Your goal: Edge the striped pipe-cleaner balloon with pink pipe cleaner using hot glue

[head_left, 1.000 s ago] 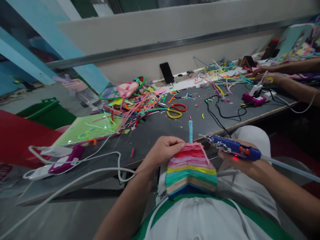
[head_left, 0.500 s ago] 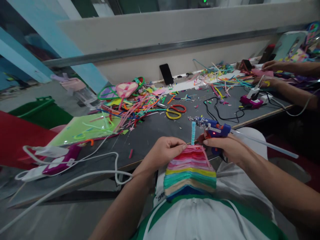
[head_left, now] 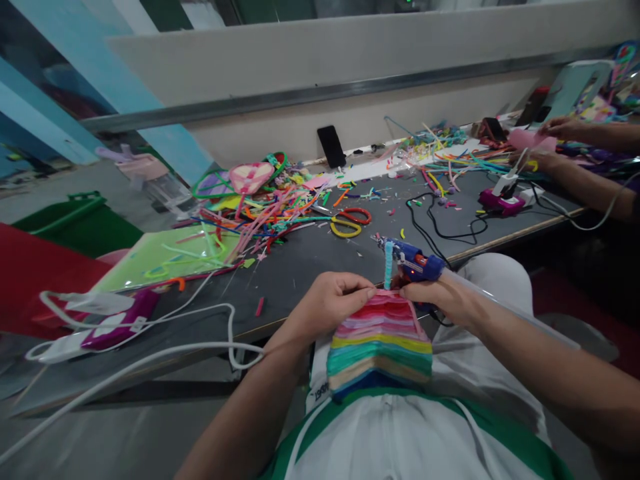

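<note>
A rainbow-striped piece made of pipe cleaners (head_left: 381, 347) rests against my chest at the table's front edge. A light blue pipe cleaner (head_left: 388, 265) stands up from its top. My left hand (head_left: 330, 303) pinches the piece's top left edge, fingers closed. My right hand (head_left: 443, 298) grips a blue glue gun (head_left: 413, 259) and holds its nozzle beside the blue pipe cleaner at the top of the piece.
The grey table (head_left: 300, 260) carries a heap of coloured pipe cleaners (head_left: 260, 207), red and yellow scissors (head_left: 350, 222), a black phone (head_left: 331, 147), a purple power strip (head_left: 115, 323) with white cables, and black cord (head_left: 440, 227). Another person's arms (head_left: 580, 160) work at the far right.
My right hand has swung the glue gun in from the right and up to the top of the striped piece. My left hand has kept its pinch.
</note>
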Demonstrator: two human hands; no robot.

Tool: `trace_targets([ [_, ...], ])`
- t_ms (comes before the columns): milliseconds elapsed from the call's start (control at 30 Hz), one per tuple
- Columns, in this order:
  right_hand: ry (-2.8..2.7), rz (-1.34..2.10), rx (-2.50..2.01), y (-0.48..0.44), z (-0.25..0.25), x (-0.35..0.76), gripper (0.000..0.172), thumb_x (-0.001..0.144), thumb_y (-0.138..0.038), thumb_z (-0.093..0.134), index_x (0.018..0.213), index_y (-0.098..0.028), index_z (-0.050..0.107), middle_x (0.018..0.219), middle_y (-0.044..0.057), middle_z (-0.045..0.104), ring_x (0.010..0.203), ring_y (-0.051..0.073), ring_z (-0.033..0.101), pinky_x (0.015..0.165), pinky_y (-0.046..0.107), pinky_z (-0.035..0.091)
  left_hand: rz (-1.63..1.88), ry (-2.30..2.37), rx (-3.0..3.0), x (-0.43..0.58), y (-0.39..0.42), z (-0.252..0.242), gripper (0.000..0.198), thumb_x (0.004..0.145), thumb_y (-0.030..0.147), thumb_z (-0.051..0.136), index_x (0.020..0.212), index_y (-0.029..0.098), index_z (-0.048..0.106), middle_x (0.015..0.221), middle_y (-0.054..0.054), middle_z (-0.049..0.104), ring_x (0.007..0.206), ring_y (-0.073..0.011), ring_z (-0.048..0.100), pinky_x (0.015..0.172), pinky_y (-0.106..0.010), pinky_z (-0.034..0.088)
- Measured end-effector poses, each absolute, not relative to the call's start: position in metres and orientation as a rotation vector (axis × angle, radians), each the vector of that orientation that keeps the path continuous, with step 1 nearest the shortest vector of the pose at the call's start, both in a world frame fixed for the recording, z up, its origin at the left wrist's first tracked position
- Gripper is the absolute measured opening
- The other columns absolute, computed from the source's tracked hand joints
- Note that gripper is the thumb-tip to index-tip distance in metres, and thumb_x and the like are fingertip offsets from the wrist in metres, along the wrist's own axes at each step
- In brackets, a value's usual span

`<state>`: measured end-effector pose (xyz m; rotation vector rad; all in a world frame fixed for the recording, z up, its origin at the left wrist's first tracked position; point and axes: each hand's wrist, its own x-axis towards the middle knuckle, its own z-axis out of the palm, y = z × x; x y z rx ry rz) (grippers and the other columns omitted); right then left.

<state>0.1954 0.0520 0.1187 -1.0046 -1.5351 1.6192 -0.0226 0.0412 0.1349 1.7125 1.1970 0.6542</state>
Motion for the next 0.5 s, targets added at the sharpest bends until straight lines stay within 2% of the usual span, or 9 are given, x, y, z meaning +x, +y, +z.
trace_targets([
  [333, -1.454, 1.539, -1.083, 0.0458, 0.1283, 0.1857, 0.012, 0.059, -0.021, 0.060, 0.070, -0.017, 0.060, 0.067, -0.002, 0.058, 0.066, 0.015, 0.051, 0.061, 0.027, 0.039, 0.655, 1.205, 1.742, -0.0232, 0.0422, 0.1304, 0.031, 0.080, 0.040, 0.057, 0.088, 0.015, 0.073, 0.079, -0.004, 0.071, 0.071, -0.0167, 0.061, 0.060, -0.022, 0.045],
  [500, -1.205, 1.688, -1.040, 0.0489, 0.1250, 0.1911, 0.020, 0.062, -0.024, 0.065, 0.081, -0.018, 0.065, 0.072, 0.000, 0.064, 0.072, 0.016, 0.058, 0.066, 0.027, 0.045, 0.639, 1.206, 1.739, -0.0234, 0.0425, 0.1324, 0.031, 0.081, 0.039, 0.056, 0.088, 0.014, 0.072, 0.078, -0.004, 0.070, 0.070, -0.0161, 0.060, 0.060, -0.021, 0.044],
])
